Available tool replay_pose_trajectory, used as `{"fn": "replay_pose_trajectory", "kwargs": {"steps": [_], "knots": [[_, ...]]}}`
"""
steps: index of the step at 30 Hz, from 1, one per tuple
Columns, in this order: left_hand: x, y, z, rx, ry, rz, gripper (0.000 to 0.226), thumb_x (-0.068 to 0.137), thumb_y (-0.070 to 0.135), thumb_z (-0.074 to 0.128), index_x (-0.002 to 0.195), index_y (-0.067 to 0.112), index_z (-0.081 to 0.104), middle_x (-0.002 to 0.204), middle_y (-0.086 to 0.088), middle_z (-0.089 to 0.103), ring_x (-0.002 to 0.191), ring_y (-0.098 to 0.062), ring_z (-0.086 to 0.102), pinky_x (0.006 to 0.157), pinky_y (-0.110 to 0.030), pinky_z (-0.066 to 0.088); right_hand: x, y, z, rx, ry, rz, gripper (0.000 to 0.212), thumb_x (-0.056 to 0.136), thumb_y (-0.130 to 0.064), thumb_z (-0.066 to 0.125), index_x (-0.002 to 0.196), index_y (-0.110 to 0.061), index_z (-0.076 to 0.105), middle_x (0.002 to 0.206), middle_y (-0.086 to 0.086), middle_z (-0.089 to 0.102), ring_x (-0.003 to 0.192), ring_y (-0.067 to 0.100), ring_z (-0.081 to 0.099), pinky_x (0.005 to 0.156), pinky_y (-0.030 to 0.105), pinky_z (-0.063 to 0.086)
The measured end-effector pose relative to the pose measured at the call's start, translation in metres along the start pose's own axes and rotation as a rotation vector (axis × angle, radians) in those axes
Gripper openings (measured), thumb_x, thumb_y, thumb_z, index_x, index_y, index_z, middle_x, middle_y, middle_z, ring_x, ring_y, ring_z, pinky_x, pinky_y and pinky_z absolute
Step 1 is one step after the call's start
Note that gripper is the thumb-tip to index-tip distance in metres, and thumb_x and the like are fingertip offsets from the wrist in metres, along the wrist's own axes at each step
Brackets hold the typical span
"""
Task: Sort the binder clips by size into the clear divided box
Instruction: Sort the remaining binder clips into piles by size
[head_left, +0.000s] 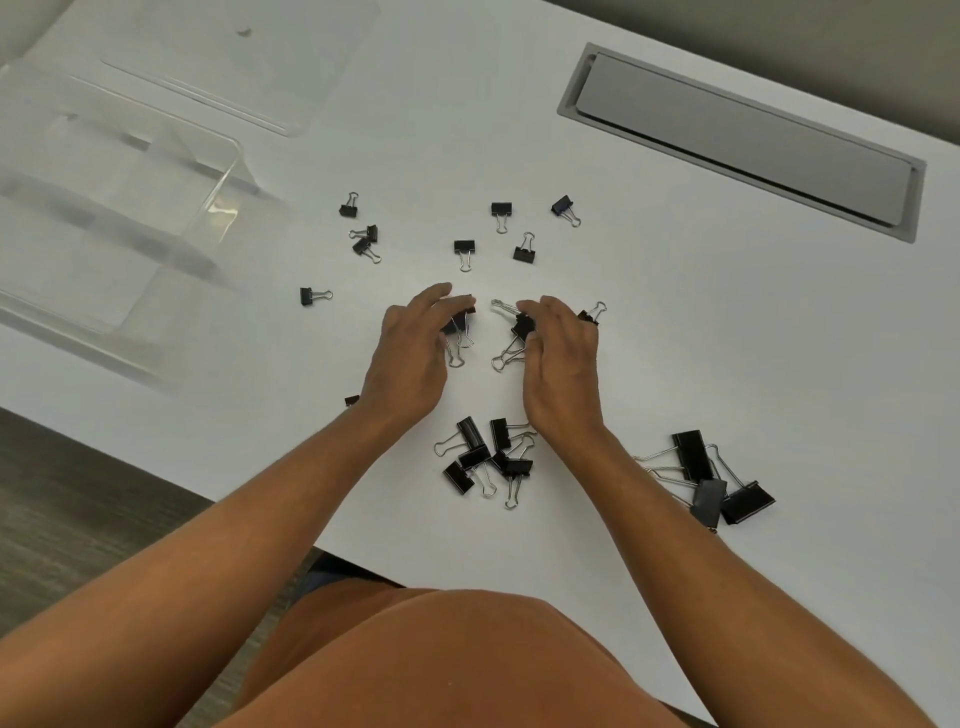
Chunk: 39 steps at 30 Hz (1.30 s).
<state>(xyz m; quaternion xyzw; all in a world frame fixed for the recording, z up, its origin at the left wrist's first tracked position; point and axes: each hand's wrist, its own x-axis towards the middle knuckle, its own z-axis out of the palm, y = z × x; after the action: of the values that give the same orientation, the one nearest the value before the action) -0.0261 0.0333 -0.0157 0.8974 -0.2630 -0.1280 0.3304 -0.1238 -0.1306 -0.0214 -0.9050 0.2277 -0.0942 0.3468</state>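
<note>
Hands over white table

The worktop is a smooth, matt white — no grain, barely a sheen. Set into it, the cable hatch looks like brushed grey metal, satin rather than shiny. The divided box is clear hard plastic, glossy, catching bright glints along its edges; its flat lid is the same clear stuff. The binder clips have black bodies with a dull gloss and thin bright wire handles. The floor shows a dark wood-grain pattern.
</note>
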Motion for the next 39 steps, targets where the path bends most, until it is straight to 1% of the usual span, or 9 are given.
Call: {"fn": "replay_pose_trajectory", "kwargs": {"steps": [4,7,11,15,18,25,32,36,39], "knots": [[0.001,0.011,-0.001,-0.083,-0.009,-0.036,0.075,0.094,-0.002,0.045,0.159,0.032,0.035,0.169,0.010,0.027,0.135,-0.017,0.033,0.100,-0.027,0.038,-0.005,-0.002,-0.006,0.101,-0.009,0.006,0.048,0.105,-0.010,0.043,0.152,-0.023,0.047,0.156,0.001,0.046,0.138,0.021,0.036,0.117,0.031,0.031],[-0.001,0.021,0.005,-0.135,-0.036,-0.106,0.071,0.095,0.008,0.051,0.160,0.029,0.034,0.160,0.007,0.041,0.129,-0.015,0.034,0.102,-0.041,0.049,-0.013,0.001,-0.009,0.173,-0.016,0.037,0.049,0.107,-0.022,0.045,0.155,-0.016,0.043,0.158,0.001,0.044,0.148,0.017,0.030,0.124,0.034,0.026],[-0.007,0.026,0.006,-0.129,0.000,-0.088,0.064,0.094,0.001,0.053,0.154,0.021,0.046,0.148,0.001,0.054,0.116,-0.002,0.036,0.109,-0.034,0.040,-0.018,-0.010,0.007,0.252,-0.107,0.040,0.048,0.109,-0.027,0.041,0.156,-0.013,0.040,0.166,0.004,0.033,0.155,0.017,0.023,0.125,0.028,0.018],[-0.008,0.026,0.007,-0.170,0.023,-0.153,0.063,0.090,0.003,0.058,0.151,0.020,0.051,0.146,-0.001,0.057,0.127,-0.022,0.054,0.109,-0.042,0.047,-0.017,-0.014,0.014,0.249,-0.094,0.029,0.046,0.111,-0.025,0.039,0.155,-0.014,0.039,0.167,0.005,0.028,0.155,0.018,0.020,0.129,0.048,0.021],[-0.009,0.026,0.002,-0.173,0.023,-0.159,0.063,0.091,0.012,0.063,0.152,0.024,0.049,0.150,0.002,0.053,0.129,-0.022,0.054,0.104,-0.047,0.052,-0.018,-0.012,0.005,0.250,-0.090,0.022,0.050,0.110,-0.024,0.048,0.158,-0.015,0.036,0.169,0.005,0.024,0.158,0.015,0.017,0.130,0.040,0.019],[-0.015,0.012,-0.016,0.041,-0.239,-0.145,0.096,0.081,0.028,0.089,0.161,0.027,0.034,0.152,0.004,0.039,0.104,-0.020,0.062,0.084,-0.029,0.045,-0.019,0.008,-0.024,-0.016,-0.218,0.007,0.090,0.084,-0.048,0.081,0.160,-0.033,0.034,0.170,-0.005,0.023,0.140,0.019,0.024,0.115,0.032,0.026],[-0.001,0.029,-0.008,-0.072,-0.168,-0.098,0.078,0.082,0.014,0.087,0.150,0.026,0.049,0.127,0.011,0.047,0.078,-0.008,0.062,0.080,-0.029,0.051,-0.013,0.002,-0.018,0.127,-0.160,0.080,0.063,0.091,-0.025,0.079,0.148,-0.027,0.053,0.163,-0.007,0.039,0.139,0.018,0.033,0.112,0.029,0.032],[-0.001,0.024,-0.007,-0.092,-0.165,-0.110,0.081,0.083,0.020,0.087,0.153,0.025,0.046,0.132,0.010,0.046,0.078,-0.001,0.063,0.078,-0.025,0.049,-0.013,0.005,-0.023,0.154,-0.172,0.063,0.060,0.091,-0.027,0.078,0.146,-0.028,0.054,0.162,-0.007,0.040,0.145,0.017,0.035,0.115,0.031,0.033],[-0.003,0.019,-0.011,-0.104,-0.144,-0.122,0.078,0.085,0.030,0.086,0.153,0.027,0.047,0.136,0.012,0.045,0.077,0.003,0.063,0.075,-0.016,0.046,-0.012,0.013,-0.030,0.100,-0.012,0.013,0.044,0.096,-0.030,0.073,0.137,-0.024,0.061,0.151,-0.003,0.049,0.136,0.019,0.044,0.111,0.035,0.043]]}}
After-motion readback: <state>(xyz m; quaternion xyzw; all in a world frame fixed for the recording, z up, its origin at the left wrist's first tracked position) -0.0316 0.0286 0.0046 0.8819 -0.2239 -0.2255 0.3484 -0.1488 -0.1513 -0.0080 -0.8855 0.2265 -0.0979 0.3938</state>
